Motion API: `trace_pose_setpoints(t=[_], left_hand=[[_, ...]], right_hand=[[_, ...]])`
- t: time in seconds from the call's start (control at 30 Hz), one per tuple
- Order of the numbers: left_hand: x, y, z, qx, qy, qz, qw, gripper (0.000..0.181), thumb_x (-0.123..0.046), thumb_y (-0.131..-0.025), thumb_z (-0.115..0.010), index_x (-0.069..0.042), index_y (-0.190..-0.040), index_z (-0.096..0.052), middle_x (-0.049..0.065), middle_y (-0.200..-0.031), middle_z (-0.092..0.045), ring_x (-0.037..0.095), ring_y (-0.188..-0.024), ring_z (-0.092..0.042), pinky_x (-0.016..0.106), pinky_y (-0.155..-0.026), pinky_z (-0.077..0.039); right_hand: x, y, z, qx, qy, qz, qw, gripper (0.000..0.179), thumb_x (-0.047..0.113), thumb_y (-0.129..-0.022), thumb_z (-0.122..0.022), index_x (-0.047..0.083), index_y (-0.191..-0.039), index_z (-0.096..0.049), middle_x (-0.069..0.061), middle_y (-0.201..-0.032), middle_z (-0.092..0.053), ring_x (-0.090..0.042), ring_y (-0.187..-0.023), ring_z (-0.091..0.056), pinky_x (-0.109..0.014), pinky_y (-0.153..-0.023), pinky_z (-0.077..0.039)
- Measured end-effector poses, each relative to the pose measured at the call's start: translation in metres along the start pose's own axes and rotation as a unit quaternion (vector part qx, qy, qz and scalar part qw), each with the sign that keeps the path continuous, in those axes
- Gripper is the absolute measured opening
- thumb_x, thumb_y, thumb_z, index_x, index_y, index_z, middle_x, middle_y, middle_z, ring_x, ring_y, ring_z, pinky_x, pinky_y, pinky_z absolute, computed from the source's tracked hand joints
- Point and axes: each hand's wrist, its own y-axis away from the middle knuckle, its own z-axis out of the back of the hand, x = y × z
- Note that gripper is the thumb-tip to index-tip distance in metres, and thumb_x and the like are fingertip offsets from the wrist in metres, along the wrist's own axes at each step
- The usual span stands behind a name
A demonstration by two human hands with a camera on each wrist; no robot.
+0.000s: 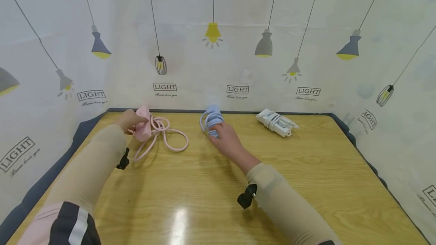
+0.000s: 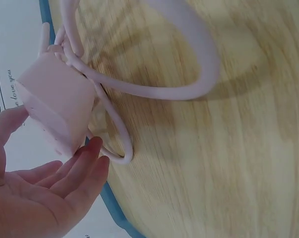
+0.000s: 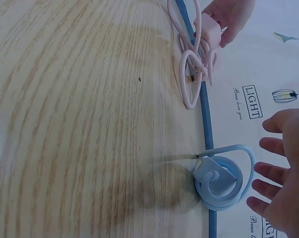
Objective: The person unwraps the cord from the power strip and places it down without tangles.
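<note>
At the back left, my left hand [image 1: 129, 121] holds a pink power strip [image 1: 143, 133], whose loose pink cord [image 1: 177, 148] loops out to the right. In the left wrist view the thumb lies on one side of the pink block [image 2: 57, 94], with fingers [image 2: 82, 168] at its lower edge. My right hand [image 1: 228, 139] is at a blue power strip [image 1: 213, 109] wrapped in its own cord, at the back middle. Seen from the right wrist, its fingers [image 3: 268, 191] are spread beside the blue coil [image 3: 218, 183]; contact is hard to tell.
A white power strip [image 1: 279, 124] wound with its cord lies at the back right of the wooden table [image 1: 190, 192]. Behind the dark table edging [image 1: 238, 112] stands a pale cloth wall [image 1: 197, 63] printed with lamps. More cloth encloses the left and right sides.
</note>
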Motion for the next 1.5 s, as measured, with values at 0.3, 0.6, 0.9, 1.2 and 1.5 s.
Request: trace_pose_setpoints(t=[0.3,0.6,0.9,1.2,1.5], left_hand=[[0.014,0.005,0.004,0.033,-0.008,0.014,0.9993,0.076,-0.031,-0.095,-0.056,0.013,-0.147,-0.02,0.033,-0.147,-0.028,0.05,-0.124,-0.042,0.055,-0.095,-0.044],[0.007,0.015,0.01,-0.06,-0.061,-0.036,0.9957,0.067,-0.03,-0.099,-0.047,0.017,-0.143,-0.026,0.038,-0.141,-0.032,0.052,-0.122,-0.041,0.057,-0.094,-0.043],[-0.038,0.038,0.001,-0.127,-0.115,-0.11,0.9789,0.059,-0.027,-0.099,-0.048,0.009,-0.143,-0.034,0.034,-0.141,-0.038,0.049,-0.125,-0.04,0.059,-0.101,-0.036],[-0.074,0.058,-0.036,-0.086,-0.091,-0.169,0.9776,0.056,-0.03,-0.098,-0.052,0.001,-0.144,-0.039,0.029,-0.139,-0.042,0.043,-0.123,-0.045,0.054,-0.1,-0.04],[-0.09,0.067,-0.076,-0.052,-0.046,-0.196,0.9781,0.054,-0.032,-0.099,-0.054,-0.005,-0.144,-0.041,0.023,-0.14,-0.044,0.04,-0.127,-0.043,0.054,-0.103,-0.037]], right_hand=[[-0.003,-0.004,0.002,-0.013,-0.02,-0.007,0.9997,0.028,0.02,-0.092,-0.065,0.005,-0.116,-0.067,-0.01,-0.118,-0.059,-0.029,-0.112,-0.052,-0.043,-0.096,-0.044],[-0.004,-0.004,0.003,-0.023,-0.029,-0.016,0.9992,0.029,0.019,-0.093,-0.063,0.004,-0.117,-0.067,-0.012,-0.12,-0.058,-0.03,-0.115,-0.051,-0.044,-0.098,-0.042],[-0.01,-0.002,0.001,-0.039,-0.025,-0.038,0.9982,0.033,0.02,-0.092,-0.061,0.003,-0.121,-0.065,-0.014,-0.12,-0.058,-0.03,-0.114,-0.052,-0.043,-0.097,-0.043],[-0.017,-0.004,-0.008,-0.048,-0.04,-0.089,0.9941,0.037,0.016,-0.09,-0.062,0.0,-0.124,-0.061,-0.017,-0.119,-0.057,-0.031,-0.112,-0.053,-0.044,-0.094,-0.045],[-0.021,-0.012,-0.023,-0.031,-0.083,-0.147,0.9852,0.047,0.021,-0.092,-0.062,-0.002,-0.132,-0.053,-0.018,-0.125,-0.055,-0.029,-0.111,-0.053,-0.041,-0.094,-0.045]])
